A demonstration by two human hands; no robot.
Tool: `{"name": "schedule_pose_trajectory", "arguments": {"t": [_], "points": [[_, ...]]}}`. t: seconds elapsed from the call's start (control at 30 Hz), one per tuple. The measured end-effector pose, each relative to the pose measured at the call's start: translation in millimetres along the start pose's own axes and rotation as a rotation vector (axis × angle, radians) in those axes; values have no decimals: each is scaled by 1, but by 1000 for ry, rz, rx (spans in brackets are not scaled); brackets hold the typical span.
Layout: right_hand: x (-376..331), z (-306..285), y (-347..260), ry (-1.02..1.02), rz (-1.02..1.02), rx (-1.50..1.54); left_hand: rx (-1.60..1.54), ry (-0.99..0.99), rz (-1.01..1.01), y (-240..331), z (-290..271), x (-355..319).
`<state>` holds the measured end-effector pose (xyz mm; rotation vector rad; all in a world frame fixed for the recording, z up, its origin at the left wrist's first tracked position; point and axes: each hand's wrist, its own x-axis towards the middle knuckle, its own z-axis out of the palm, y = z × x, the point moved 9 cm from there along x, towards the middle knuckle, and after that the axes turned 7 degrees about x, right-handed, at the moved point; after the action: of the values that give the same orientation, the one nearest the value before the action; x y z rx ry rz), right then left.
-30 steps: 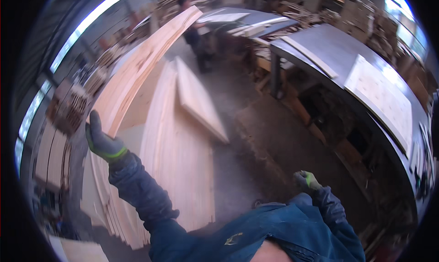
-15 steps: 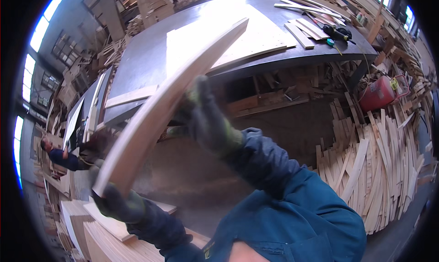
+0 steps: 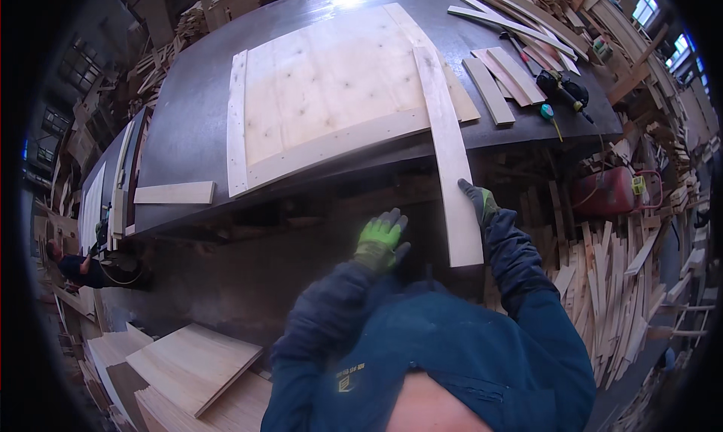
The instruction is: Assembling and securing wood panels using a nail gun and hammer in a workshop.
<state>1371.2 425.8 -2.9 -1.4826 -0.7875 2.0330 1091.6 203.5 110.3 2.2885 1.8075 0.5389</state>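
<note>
Across the upper half of the view a dark workbench (image 3: 188,131) is spread, and on it a large pale plywood panel (image 3: 324,93) lies flat, framed on its left and lower edges by thin battens. Along the panel's right side a long wooden plank (image 3: 448,153) is laid, its far end resting on the bench and its near end overhanging the front edge toward the person. The plank's near right edge is held by the right hand (image 3: 480,203), gloved, with fingers closed against the wood. The left hand (image 3: 382,240), in a green glove, is kept open and empty, apart from the plank, just below the bench front. Loose slats (image 3: 497,78) and a power tool (image 3: 563,89) are seen further right on the bench; stacked boards (image 3: 192,364) lie on the floor below. The step in hand is judged to be the setting of the plank against the panel's right edge; next, alignment with that edge would be called for, probably with both hands.
</note>
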Motion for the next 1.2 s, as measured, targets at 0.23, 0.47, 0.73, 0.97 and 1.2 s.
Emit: {"name": "schedule_pose_trajectory", "arguments": {"t": [0.23,0.47,0.73,0.97,1.2], "points": [[-6,-85,-28,236,-136,-209,211,-51,-177,-158,50,177],[7,-80,-99,392,-209,-390,257,-252,-171,-223,88,316],[152,-43,-250,335,-289,-500,246,-283,-122,-250,60,264],[323,-34,-302,261,-281,-914,349,-440,-179,-219,46,275],[244,-7,-273,88,-367,-1389,26,-240,-612,-204,18,311]]}}
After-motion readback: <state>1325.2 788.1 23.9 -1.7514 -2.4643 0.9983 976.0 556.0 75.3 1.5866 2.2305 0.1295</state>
